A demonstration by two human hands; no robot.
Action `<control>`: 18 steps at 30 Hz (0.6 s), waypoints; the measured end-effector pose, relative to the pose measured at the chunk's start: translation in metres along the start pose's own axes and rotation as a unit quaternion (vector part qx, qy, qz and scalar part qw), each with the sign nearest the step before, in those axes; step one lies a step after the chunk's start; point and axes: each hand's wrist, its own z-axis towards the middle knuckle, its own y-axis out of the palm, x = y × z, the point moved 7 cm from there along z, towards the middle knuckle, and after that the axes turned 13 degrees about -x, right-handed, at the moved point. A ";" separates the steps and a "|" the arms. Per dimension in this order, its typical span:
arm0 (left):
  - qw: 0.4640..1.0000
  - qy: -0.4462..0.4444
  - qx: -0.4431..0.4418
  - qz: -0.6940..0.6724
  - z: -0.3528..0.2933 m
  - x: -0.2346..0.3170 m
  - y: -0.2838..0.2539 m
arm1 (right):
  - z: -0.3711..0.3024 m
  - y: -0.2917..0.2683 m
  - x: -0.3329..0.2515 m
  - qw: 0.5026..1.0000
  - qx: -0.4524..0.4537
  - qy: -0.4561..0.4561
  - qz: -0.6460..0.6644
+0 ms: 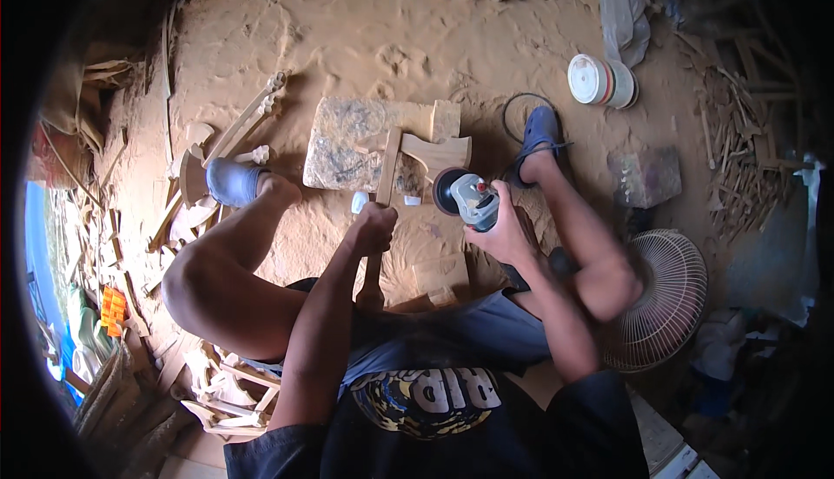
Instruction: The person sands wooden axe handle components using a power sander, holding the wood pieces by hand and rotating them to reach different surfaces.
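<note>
My left hand (375, 228) is closed round the handle of a wooden axe (434, 152), a pale carved piece with a flared blade. The axe head rests over a worn, stained block (343, 140) between my feet, and the handle runs back toward my lap. In my right hand (507, 229) is a handheld disc sander (476, 203), its body greyish and partly see-through with a red spot on top. Its dark round disc points left, close beside the axe blade. From this view I cannot tell whether the disc touches the wood.
Dusty ground surrounds the block. Wooden pieces (248, 118) lie by my left foot, with more at the far edge. A white bucket (591, 79) stands far right. A stained block (645, 175) and a round fan (662, 301) are right of my right leg.
</note>
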 end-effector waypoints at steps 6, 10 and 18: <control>0.987 0.024 -0.054 -0.150 -0.002 -0.007 0.013 | 0.002 0.005 -0.025 0.985 -0.101 0.141 -0.007; 0.647 -0.035 -0.055 -0.760 -0.013 -0.042 0.048 | 0.016 -0.006 -0.006 0.992 -0.046 0.114 0.021; 0.545 -0.141 -0.048 -0.825 -0.016 0.004 -0.038 | 0.005 -0.009 0.017 0.995 0.006 0.011 0.101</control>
